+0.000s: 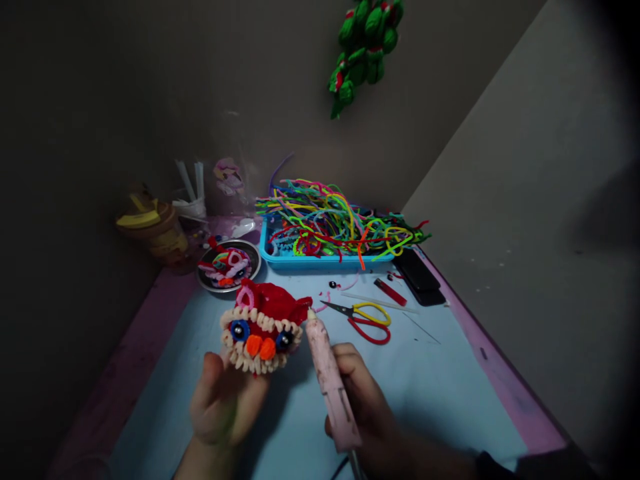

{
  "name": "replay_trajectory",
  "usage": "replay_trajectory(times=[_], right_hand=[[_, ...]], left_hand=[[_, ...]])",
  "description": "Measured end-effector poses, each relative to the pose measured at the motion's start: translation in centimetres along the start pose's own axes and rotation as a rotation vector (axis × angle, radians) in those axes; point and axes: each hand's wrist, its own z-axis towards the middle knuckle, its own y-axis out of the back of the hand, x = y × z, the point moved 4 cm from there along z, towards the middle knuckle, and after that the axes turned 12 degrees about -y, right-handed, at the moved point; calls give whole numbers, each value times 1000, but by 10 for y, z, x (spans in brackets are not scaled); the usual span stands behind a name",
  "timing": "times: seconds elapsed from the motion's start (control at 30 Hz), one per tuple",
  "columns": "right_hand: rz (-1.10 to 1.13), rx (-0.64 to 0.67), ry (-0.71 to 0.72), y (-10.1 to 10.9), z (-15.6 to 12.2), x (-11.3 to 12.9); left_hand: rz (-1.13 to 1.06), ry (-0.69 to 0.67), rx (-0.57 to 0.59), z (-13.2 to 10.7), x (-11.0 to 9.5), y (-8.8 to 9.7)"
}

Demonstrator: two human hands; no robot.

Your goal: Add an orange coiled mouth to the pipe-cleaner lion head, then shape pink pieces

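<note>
My left hand (225, 403) holds up a red pipe-cleaner lion head (275, 300) from below and behind. The head has a cream fuzzy trim, blue eyes with dark beads, two orange pompoms and a pink-lined ear. Wrapped round a pink hot glue gun (325, 373) is my right hand (363, 393). The glue gun's pale nozzle is at the head's right ear; whether it touches I cannot tell. My left fingers are partly hidden behind the head.
A blue tray (325, 263) heaped with coloured pipe cleaners (330, 213) stands at the back. Scissors (365, 319), a red lighter (390, 292) and a black phone (420, 277) lie to the right. At left are a metal bowl (254, 272) with a pink-and-red lion head (230, 267) and a brown cup (160, 233).
</note>
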Motion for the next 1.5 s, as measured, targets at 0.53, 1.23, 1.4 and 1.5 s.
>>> replay_trajectory(times=[0.53, 1.23, 1.4, 1.5], right_hand=[[-17, 26, -12, -4, 2, 0], [62, 94, -53, -7, 1, -1], [82, 111, -40, -6, 2, 2], [87, 118, -16, -6, 2, 5]], left_hand=[[95, -32, -78, 4, -3, -6], [66, 4, -63, 0, -6, 8], [76, -20, -98, 1, -6, 7], [87, -25, -86, 2, -5, 6]])
